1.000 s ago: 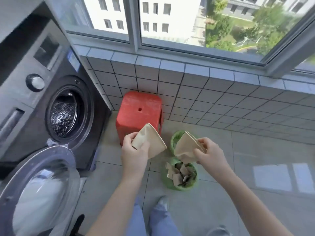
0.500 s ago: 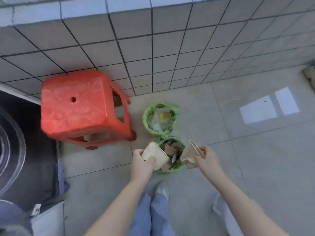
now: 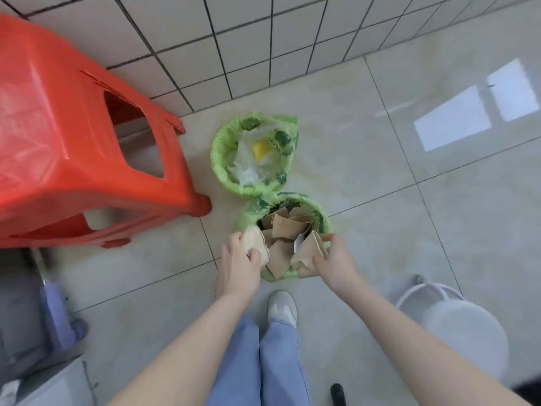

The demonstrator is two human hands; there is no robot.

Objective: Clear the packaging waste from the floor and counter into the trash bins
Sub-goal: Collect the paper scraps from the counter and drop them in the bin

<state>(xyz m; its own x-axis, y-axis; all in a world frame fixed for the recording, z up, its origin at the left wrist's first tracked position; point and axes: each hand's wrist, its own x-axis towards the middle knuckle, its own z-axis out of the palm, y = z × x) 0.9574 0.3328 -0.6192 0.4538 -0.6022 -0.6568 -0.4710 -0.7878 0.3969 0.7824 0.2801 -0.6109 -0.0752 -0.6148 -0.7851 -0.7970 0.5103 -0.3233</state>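
Two small bins lined with green bags stand on the floor. The near bin (image 3: 322, 219) is full of brown cardboard pieces. The far bin (image 3: 218, 150) holds clear plastic film and a yellow scrap. My left hand (image 3: 238, 263) grips a folded cardboard piece (image 3: 255, 243) at the near bin's left rim. At the right rim, my right hand (image 3: 336, 260) holds another folded cardboard piece (image 3: 310, 250). Both pieces reach into the bin's mouth among the other cardboard.
A red plastic stool (image 3: 79, 136) stands to the left, close to the bins. A tiled wall (image 3: 234, 39) runs behind. A white round stool (image 3: 456, 332) is at the lower right. My shoe (image 3: 282, 307) is just in front of the near bin.
The view has tilted down from the window and washing machine to the floor. Both hands have lowered the cardboard pieces from above the bins to the near bin's mouth.
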